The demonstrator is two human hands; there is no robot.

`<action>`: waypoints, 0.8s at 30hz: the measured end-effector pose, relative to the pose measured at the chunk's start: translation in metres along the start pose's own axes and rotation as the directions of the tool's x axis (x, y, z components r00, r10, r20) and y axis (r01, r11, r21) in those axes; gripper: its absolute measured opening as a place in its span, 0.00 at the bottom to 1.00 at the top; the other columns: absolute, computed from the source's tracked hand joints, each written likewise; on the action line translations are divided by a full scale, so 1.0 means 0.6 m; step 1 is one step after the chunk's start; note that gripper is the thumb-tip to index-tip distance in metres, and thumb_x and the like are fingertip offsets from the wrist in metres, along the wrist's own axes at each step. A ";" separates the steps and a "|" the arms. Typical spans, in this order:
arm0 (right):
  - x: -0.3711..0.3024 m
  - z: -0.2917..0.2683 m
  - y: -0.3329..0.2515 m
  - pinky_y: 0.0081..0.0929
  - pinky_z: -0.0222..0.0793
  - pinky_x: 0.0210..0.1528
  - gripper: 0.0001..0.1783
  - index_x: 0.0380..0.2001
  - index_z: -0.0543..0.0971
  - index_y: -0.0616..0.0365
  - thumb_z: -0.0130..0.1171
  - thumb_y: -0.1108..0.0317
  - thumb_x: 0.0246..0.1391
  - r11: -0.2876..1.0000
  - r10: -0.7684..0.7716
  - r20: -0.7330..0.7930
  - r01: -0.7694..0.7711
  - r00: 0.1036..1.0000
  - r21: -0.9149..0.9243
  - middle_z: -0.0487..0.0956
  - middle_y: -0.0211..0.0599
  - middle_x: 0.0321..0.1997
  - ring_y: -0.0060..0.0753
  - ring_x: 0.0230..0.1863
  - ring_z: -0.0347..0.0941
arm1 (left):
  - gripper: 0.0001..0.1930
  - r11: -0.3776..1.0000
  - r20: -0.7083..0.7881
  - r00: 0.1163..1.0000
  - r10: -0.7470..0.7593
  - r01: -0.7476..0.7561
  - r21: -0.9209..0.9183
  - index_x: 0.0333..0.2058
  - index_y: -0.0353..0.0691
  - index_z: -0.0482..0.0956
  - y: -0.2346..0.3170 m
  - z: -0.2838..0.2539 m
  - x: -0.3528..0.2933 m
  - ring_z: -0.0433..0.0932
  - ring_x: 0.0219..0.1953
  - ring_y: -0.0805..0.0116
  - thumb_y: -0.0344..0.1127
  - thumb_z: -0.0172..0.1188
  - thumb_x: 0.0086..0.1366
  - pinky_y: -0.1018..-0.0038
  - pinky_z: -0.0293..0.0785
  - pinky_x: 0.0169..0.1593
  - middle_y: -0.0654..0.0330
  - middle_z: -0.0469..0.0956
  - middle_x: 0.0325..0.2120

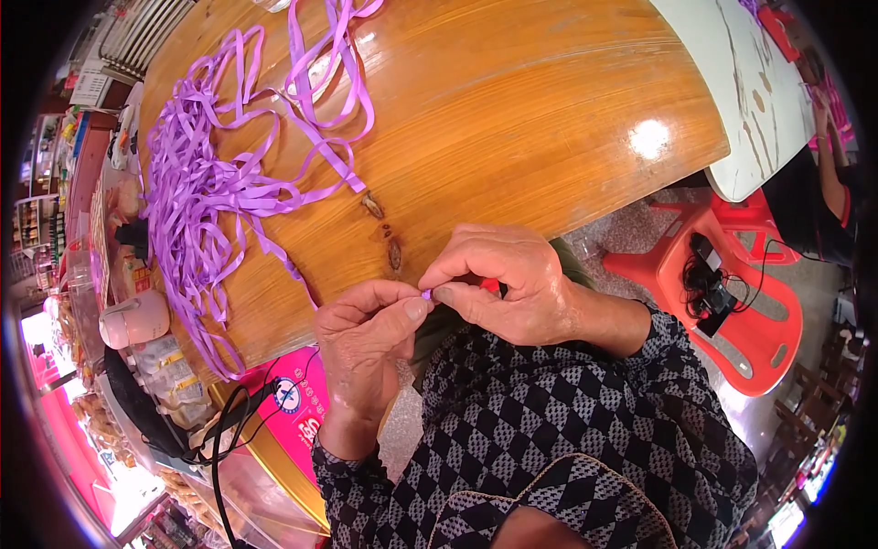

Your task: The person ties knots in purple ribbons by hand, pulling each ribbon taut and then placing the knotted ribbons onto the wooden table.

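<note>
Handling: the purple ribbon (187, 174) is judged light, soft and limp, with no stiffness to hold a shape once released. The surface has a mild sheen and may prove somewhat slippery between dry fingers. Breakage is judged unlikely; creasing, twisting and snagging within the heap are the main risks. Hold is best taken flat across the width, close to the piece being worked, with the loose length left slack.

Grip: the left hand (370, 334) has its thumb and forefinger pressed together on a small purple piece (426, 295). The right hand (526, 284) pinches the same piece from the other side, so the fingertips of the 2 hands meet. Whether this piece is a cut end or a fold cannot be told; pressure cannot be judged.

Location and appearance: the bulk lies in a tangled heap on the left side of the wooden table (512, 119), with looser loops toward the far edge. 1 narrow strand runs from the heap toward the left hand. Colour is an even light purple; the band is flat, narrow and twisted in places. No tear is discernible at this scale.
</note>
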State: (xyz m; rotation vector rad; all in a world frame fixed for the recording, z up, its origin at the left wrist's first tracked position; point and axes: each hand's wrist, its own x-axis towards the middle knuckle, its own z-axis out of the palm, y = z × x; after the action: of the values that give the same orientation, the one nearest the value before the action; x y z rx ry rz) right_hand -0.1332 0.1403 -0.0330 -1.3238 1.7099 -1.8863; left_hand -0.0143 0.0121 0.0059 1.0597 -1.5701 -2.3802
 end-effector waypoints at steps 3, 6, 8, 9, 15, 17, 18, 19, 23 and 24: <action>0.000 0.007 0.007 0.24 0.61 0.21 0.07 0.26 0.76 0.61 0.58 0.82 0.40 0.998 -0.055 -0.040 0.054 0.998 -0.025 0.73 0.35 0.21 0.31 0.21 0.69 | 0.06 1.000 0.015 1.000 -0.020 0.020 -0.017 0.28 0.31 0.78 -0.002 -0.003 0.001 0.65 0.15 0.83 0.27 0.65 0.51 0.86 0.56 0.18 0.65 0.75 0.18; -0.003 0.017 0.007 0.25 0.59 0.18 0.07 0.23 0.74 0.61 0.59 0.82 0.38 0.996 -0.077 -0.109 0.072 0.991 -0.048 0.71 0.35 0.19 0.33 0.19 0.68 | 0.06 0.999 0.030 0.999 -0.035 0.036 -0.040 0.27 0.31 0.78 -0.003 0.000 0.001 0.65 0.15 0.83 0.27 0.65 0.51 0.86 0.56 0.18 0.65 0.74 0.18; -0.003 0.021 0.006 0.25 0.59 0.18 0.08 0.22 0.73 0.60 0.59 0.83 0.37 0.989 -0.120 -0.124 0.107 0.985 -0.105 0.71 0.35 0.18 0.33 0.18 0.67 | 0.06 0.998 0.028 0.999 -0.036 0.038 -0.053 0.27 0.31 0.78 -0.005 0.000 -0.003 0.65 0.15 0.83 0.27 0.65 0.51 0.86 0.56 0.19 0.65 0.74 0.18; -0.003 0.023 0.007 0.25 0.58 0.17 0.09 0.21 0.72 0.60 0.59 0.83 0.36 0.977 -0.163 -0.138 0.140 0.977 -0.163 0.70 0.35 0.17 0.34 0.18 0.66 | 0.06 1.000 0.026 1.000 0.015 -0.014 -0.014 0.27 0.31 0.78 -0.005 0.002 -0.006 0.65 0.16 0.82 0.26 0.64 0.51 0.86 0.57 0.19 0.65 0.74 0.18; -0.001 0.016 0.005 0.22 0.60 0.18 0.07 0.25 0.74 0.61 0.58 0.83 0.39 0.986 -0.101 -0.102 0.086 0.990 -0.140 0.70 0.35 0.19 0.32 0.19 0.67 | 0.06 0.985 -0.018 0.985 0.171 -0.170 0.032 0.27 0.31 0.78 -0.008 0.013 -0.012 0.65 0.17 0.82 0.25 0.64 0.50 0.86 0.58 0.21 0.65 0.74 0.19; -0.002 0.007 -0.003 0.22 0.61 0.20 0.07 0.27 0.75 0.62 0.57 0.82 0.41 0.981 0.183 -0.121 -0.173 0.976 0.086 0.71 0.35 0.22 0.30 0.20 0.68 | 0.06 0.990 -0.023 0.990 0.138 -0.138 0.002 0.27 0.31 0.78 -0.006 0.005 -0.011 0.65 0.17 0.82 0.25 0.64 0.50 0.86 0.58 0.21 0.65 0.74 0.19; -0.002 -0.001 -0.011 0.21 0.62 0.21 0.07 0.29 0.76 0.63 0.57 0.82 0.43 0.860 0.452 -0.080 -0.411 0.888 0.302 0.72 0.35 0.25 0.28 0.21 0.69 | 0.06 0.993 -0.020 0.993 0.120 -0.120 0.002 0.27 0.31 0.78 -0.004 0.002 -0.010 0.65 0.17 0.82 0.25 0.64 0.50 0.86 0.57 0.21 0.65 0.74 0.19; 0.003 -0.015 -0.023 0.20 0.63 0.24 0.08 0.32 0.77 0.64 0.58 0.81 0.45 0.816 0.493 0.022 -0.472 0.869 0.334 0.73 0.33 0.29 0.24 0.24 0.69 | 0.06 0.995 -0.017 0.995 0.100 -0.100 0.003 0.27 0.31 0.78 -0.005 -0.001 -0.009 0.65 0.16 0.82 0.25 0.65 0.49 0.86 0.57 0.21 0.65 0.74 0.18; 0.010 -0.013 -0.009 0.23 0.64 0.27 0.09 0.33 0.77 0.62 0.61 0.77 0.45 0.995 0.078 0.148 -0.087 0.986 0.057 0.75 0.34 0.28 0.27 0.25 0.69 | 0.06 0.995 -0.011 0.997 0.079 -0.078 0.054 0.24 0.30 0.75 -0.004 -0.002 -0.003 0.65 0.13 0.77 0.25 0.63 0.49 0.83 0.56 0.16 0.61 0.72 0.15; 0.009 -0.012 -0.006 0.23 0.64 0.27 0.09 0.33 0.77 0.62 0.61 0.77 0.45 0.995 0.075 0.146 -0.083 0.986 0.053 0.75 0.34 0.28 0.27 0.25 0.69 | 0.06 0.998 0.034 0.998 0.049 -0.050 0.033 0.25 0.31 0.77 -0.002 -0.005 -0.004 0.64 0.14 0.80 0.27 0.64 0.50 0.85 0.56 0.18 0.63 0.73 0.16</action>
State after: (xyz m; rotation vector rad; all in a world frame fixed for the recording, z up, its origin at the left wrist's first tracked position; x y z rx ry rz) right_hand -0.1404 0.1422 -0.0266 -1.3155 1.5987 -1.7393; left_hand -0.0105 0.0113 0.0053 0.9798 -1.6333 -2.3593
